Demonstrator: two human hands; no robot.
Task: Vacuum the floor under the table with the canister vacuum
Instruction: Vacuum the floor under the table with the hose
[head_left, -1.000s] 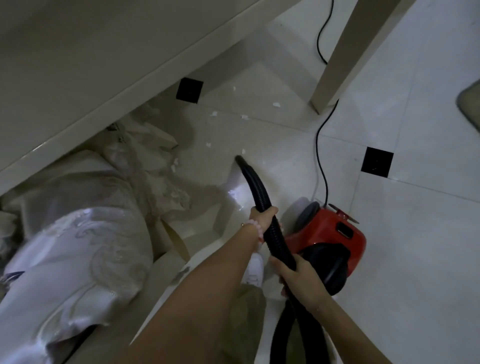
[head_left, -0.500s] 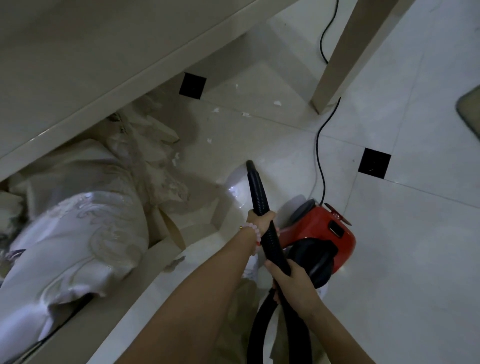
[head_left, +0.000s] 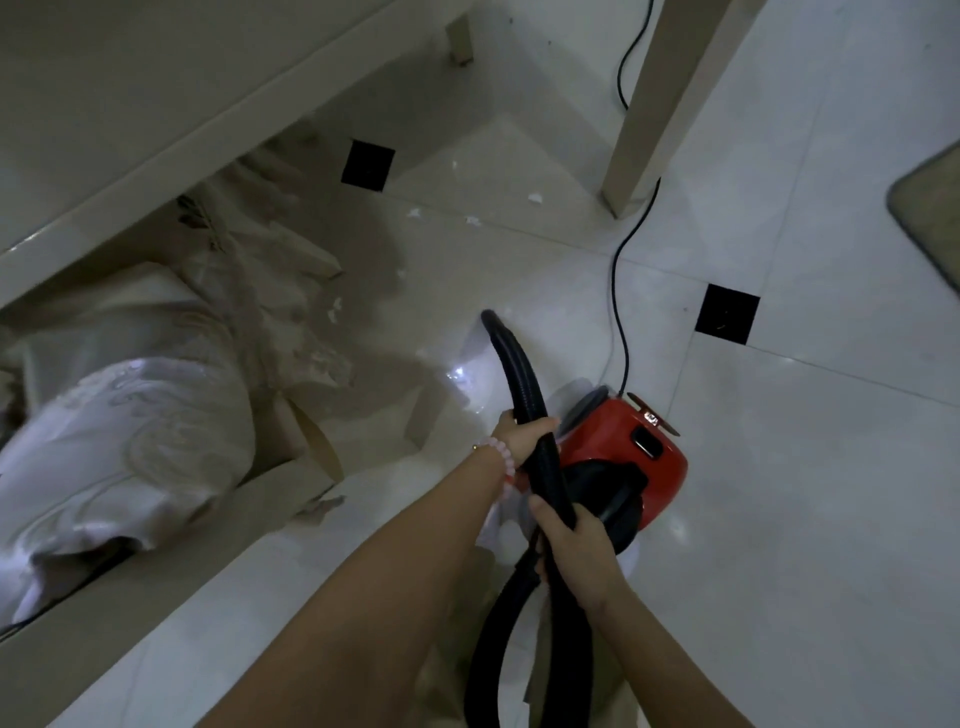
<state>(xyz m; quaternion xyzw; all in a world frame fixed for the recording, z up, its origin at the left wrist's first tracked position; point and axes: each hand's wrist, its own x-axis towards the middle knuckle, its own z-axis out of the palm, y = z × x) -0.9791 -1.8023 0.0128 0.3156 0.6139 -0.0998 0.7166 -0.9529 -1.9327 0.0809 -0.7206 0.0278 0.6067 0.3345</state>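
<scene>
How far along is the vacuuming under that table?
Partway, I'd guess. The glossy tile at the tip of the black ribbed hose shows no scraps. The left hand and right hand grip that hose. Left to do: white paper scraps farther under the beige table.

on my feed the red canister vacuum (head_left: 623, 447) sits upright on the pale tiled floor (head_left: 779, 493), its black cord (head_left: 614, 291) trailing past the table leg (head_left: 654, 104); its black ribbed hose (head_left: 517, 374) curves forward, tip low over the tiles.
</scene>
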